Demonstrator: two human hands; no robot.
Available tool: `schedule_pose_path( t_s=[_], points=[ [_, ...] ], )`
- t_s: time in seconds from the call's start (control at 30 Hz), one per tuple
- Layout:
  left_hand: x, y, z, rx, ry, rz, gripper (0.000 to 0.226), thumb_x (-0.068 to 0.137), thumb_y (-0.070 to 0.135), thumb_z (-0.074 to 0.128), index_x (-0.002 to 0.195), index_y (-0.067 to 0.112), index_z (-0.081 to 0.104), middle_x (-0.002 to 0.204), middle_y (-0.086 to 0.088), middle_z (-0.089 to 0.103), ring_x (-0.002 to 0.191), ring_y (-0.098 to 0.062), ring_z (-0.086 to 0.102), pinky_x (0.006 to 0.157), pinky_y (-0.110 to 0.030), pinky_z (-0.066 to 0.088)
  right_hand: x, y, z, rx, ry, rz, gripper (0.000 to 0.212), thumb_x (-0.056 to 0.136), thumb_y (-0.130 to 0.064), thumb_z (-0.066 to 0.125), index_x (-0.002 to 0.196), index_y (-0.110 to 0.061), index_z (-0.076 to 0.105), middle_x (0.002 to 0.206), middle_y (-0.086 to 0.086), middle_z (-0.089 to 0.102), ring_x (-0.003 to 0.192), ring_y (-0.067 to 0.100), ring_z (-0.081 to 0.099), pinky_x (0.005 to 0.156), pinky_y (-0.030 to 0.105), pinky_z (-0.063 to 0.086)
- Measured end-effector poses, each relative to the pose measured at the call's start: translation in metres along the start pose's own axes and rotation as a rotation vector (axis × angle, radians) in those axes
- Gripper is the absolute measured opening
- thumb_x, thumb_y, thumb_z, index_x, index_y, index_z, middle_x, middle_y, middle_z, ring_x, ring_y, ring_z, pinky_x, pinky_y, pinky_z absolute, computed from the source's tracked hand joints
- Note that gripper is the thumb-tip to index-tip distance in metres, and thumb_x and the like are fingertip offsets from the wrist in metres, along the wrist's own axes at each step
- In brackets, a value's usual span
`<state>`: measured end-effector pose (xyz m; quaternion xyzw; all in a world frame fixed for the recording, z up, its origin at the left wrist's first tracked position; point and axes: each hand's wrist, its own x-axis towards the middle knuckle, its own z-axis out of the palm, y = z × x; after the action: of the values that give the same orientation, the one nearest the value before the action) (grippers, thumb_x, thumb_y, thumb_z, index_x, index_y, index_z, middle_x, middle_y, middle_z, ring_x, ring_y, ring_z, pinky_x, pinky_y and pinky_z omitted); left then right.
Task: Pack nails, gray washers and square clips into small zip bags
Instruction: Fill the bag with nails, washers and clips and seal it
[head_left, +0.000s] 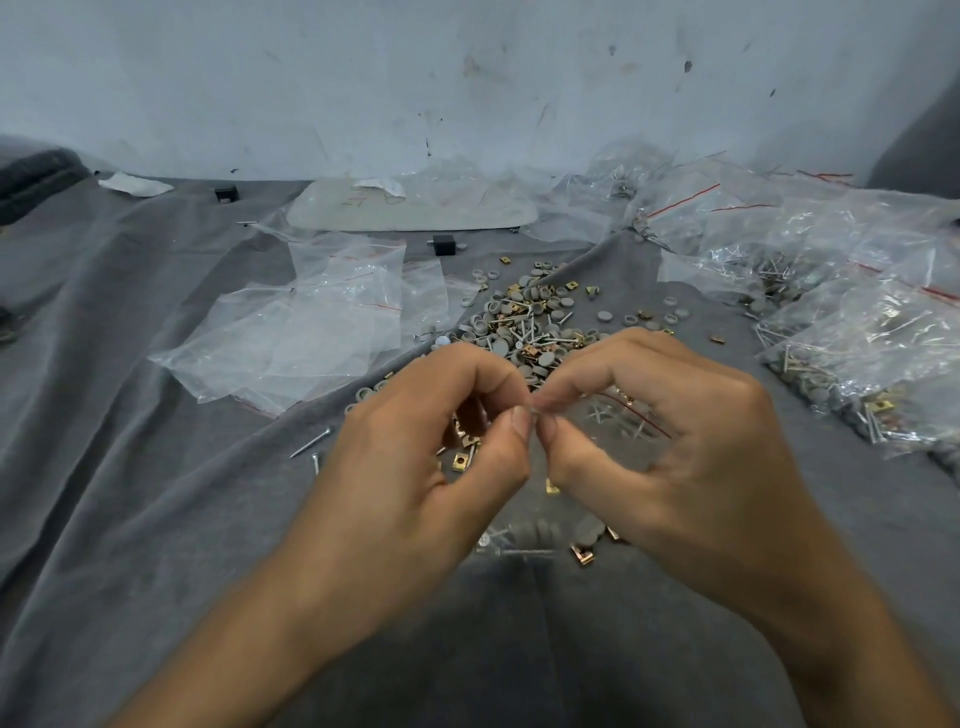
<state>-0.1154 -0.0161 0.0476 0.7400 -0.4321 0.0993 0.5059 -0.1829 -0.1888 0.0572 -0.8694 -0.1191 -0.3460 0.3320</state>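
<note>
The left hand (415, 457) and right hand (675, 447) meet, thumbs against forefingers, each pinching the small zip bag (597, 447) at its top — probably its seal — above the gray cloth (156, 519), mid-cloth, just nearer than the loose pile (524, 322).

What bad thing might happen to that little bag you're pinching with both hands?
The left hand and right hand pinch only the top edge of the zip bag, so a slipping grip might drop it and spill parts into the loose pile. The nails lying at its bottom may poke through the thin plastic.
</note>
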Motion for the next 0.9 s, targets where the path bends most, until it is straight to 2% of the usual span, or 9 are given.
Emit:
schedule_pose_path(
  t_s=[0.17, 0.37, 0.57, 0.73, 0.8, 0.9],
  points=[
    [0.001, 0.0, -0.001, 0.022, -0.001, 0.007, 0.003, 0.094, 0.029, 0.058, 0.091, 0.03, 0.058, 0.081, 0.017, 0.058, 0.074, -0.011, 0.057, 0.065, -0.022, 0.043, 0.001, 0.0, 0.004, 0.003, 0.022, 0.011, 0.005, 0.082, -0.021, 0.072, 0.085, -0.017, 0.073, 0.087, -0.014, 0.068, 0.088, 0.011, 0.065, 0.081, 0.029, 0.049],
    [0.0, -0.003, -0.001, 0.081, 0.018, 0.026, 0.002, 0.093, 0.032, 0.059, 0.092, 0.031, 0.058, 0.082, 0.016, 0.059, 0.077, -0.014, 0.057, 0.066, -0.033, 0.047, 0.0, 0.001, 0.004, -0.022, 0.012, 0.001, 0.01, 0.082, -0.024, 0.07, 0.085, -0.016, 0.075, 0.085, -0.014, 0.068, 0.087, 0.01, 0.064, 0.081, 0.026, 0.048],
    [0.0, -0.007, -0.001, 0.073, 0.015, 0.006, 0.003, 0.094, 0.034, 0.058, 0.092, 0.033, 0.057, 0.081, 0.018, 0.058, 0.075, -0.012, 0.057, 0.065, -0.027, 0.045, 0.0, 0.005, 0.003, -0.053, 0.013, 0.045, 0.006, 0.078, -0.021, 0.076, 0.082, -0.019, 0.072, 0.083, -0.014, 0.068, 0.084, 0.008, 0.063, 0.079, 0.021, 0.046],
    [-0.001, -0.009, -0.001, 0.112, 0.039, 0.005, 0.006, 0.093, 0.038, 0.058, 0.097, 0.034, 0.059, 0.087, 0.016, 0.062, 0.08, -0.014, 0.06, 0.067, -0.031, 0.048, -0.001, 0.007, 0.008, -0.025, 0.017, 0.046, 0.004, 0.079, -0.019, 0.075, 0.081, -0.017, 0.073, 0.082, -0.012, 0.068, 0.083, 0.01, 0.065, 0.078, 0.028, 0.049],
    [0.0, -0.01, -0.001, 0.152, 0.055, 0.022, 0.008, 0.093, 0.037, 0.06, 0.101, 0.034, 0.062, 0.092, 0.015, 0.064, 0.082, -0.011, 0.06, 0.07, -0.027, 0.048, -0.001, 0.007, 0.008, -0.04, 0.005, 0.04, 0.004, 0.081, -0.02, 0.075, 0.085, -0.018, 0.074, 0.085, -0.011, 0.069, 0.086, 0.011, 0.066, 0.08, 0.03, 0.05],
    [0.0, -0.014, -0.002, 0.155, 0.076, 0.001, 0.008, 0.094, 0.037, 0.06, 0.099, 0.033, 0.064, 0.088, 0.018, 0.063, 0.078, -0.006, 0.059, 0.07, -0.021, 0.046, -0.001, 0.011, 0.008, -0.054, -0.017, 0.081, 0.007, 0.084, -0.026, 0.075, 0.088, -0.021, 0.074, 0.089, -0.013, 0.07, 0.09, 0.008, 0.066, 0.082, 0.028, 0.05]
  ],
)
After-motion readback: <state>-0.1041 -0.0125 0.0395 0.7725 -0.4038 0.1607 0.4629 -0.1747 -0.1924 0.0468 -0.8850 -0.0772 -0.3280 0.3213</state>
